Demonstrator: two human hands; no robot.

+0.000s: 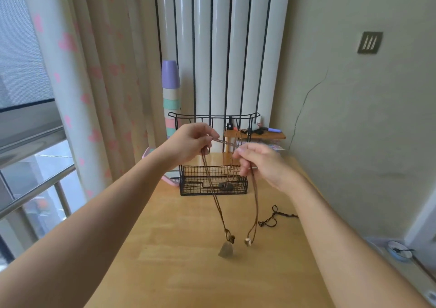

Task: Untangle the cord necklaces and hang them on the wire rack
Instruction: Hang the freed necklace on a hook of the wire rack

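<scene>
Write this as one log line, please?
left hand, right hand: grip brown cords | black necklace: on table | wire rack: holds hung necklace

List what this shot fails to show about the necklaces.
- Head view: the brown cords between left hand and right hand are motion-blurred; their crossings are unreadable.
- Head view: grey pendant is blurred; whether it touches the table is unclear.
- Head view: black cord is too small to read its knots.

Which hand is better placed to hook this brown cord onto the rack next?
Left, likely. The left hand holds the brown cord higher, just below the top bar of the wire rack on its free side; the right hand sits lower, by the hung necklace.
</scene>
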